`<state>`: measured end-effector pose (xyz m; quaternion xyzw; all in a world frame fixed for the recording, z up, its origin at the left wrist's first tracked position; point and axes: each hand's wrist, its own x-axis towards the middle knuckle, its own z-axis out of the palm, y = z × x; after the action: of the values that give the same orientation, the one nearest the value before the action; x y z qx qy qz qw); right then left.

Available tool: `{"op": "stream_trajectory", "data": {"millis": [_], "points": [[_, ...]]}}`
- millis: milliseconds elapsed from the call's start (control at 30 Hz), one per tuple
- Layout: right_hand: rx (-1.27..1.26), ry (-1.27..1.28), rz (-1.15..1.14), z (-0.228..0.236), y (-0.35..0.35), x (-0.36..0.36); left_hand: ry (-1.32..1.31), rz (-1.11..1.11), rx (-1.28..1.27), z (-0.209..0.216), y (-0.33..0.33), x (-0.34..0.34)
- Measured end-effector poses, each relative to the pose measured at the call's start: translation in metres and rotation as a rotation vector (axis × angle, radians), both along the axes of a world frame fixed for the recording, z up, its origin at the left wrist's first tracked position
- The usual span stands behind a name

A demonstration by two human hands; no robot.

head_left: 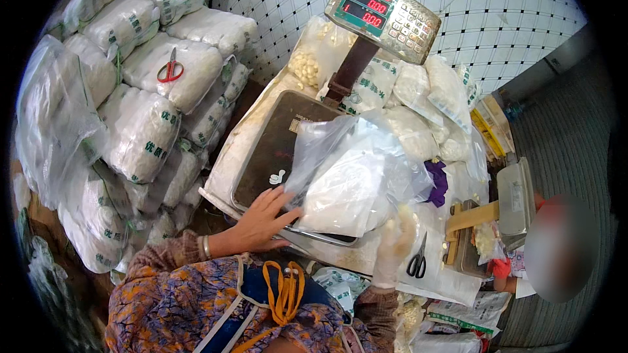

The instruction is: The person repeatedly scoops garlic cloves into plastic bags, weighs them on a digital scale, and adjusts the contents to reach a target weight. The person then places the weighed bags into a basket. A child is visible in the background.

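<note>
A clear plastic bag with white packets (347, 186) lies on the dark platform of a weighing scale (265, 150). My left hand (261, 219), bare with its fingers spread, rests at the bag's near left side, over the platform's front edge. By the bag's right side is my right hand (396, 238), in a pale glove and smeared by motion; whether it grips the plastic does not show. Above the platform, a post carries the lit display (383, 16) with its keypad. Black-handled scissors (417, 260) lie to the right of my right hand.
Filled white bags (140, 124) are stacked high on the left, with red-handled scissors (171, 68) on top. More filled bags (418, 101) stand behind the scale. A purple cloth (436, 183) lies on the right. Another person (562, 248) works at the far right, beside a grey container (515, 196).
</note>
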<state>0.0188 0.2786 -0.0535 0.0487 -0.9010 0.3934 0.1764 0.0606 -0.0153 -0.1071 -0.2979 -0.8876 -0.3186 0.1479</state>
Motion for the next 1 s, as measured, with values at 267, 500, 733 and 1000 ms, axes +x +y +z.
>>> {"op": "stream_trajectory", "data": {"millis": [267, 500, 733, 1000], "points": [[-0.646, -0.293, 0.043, -0.055, 0.019, -0.064, -0.072, 0.045, 0.185, 0.0, 0.044, -0.043], [-0.959, 0.031, 0.149, 0.062, -0.01, -0.015, -0.695, -0.22, 1.215, 0.07, 0.027, -0.079], [0.352, 0.277, 0.166, 0.09, -0.05, -0.044, -1.007, -0.045, 1.409, 0.107, 0.008, -0.112], [0.146, 0.477, 0.143, 0.141, -0.072, -0.09, -0.759, -0.325, 1.31, 0.114, -0.042, -0.122]]}}
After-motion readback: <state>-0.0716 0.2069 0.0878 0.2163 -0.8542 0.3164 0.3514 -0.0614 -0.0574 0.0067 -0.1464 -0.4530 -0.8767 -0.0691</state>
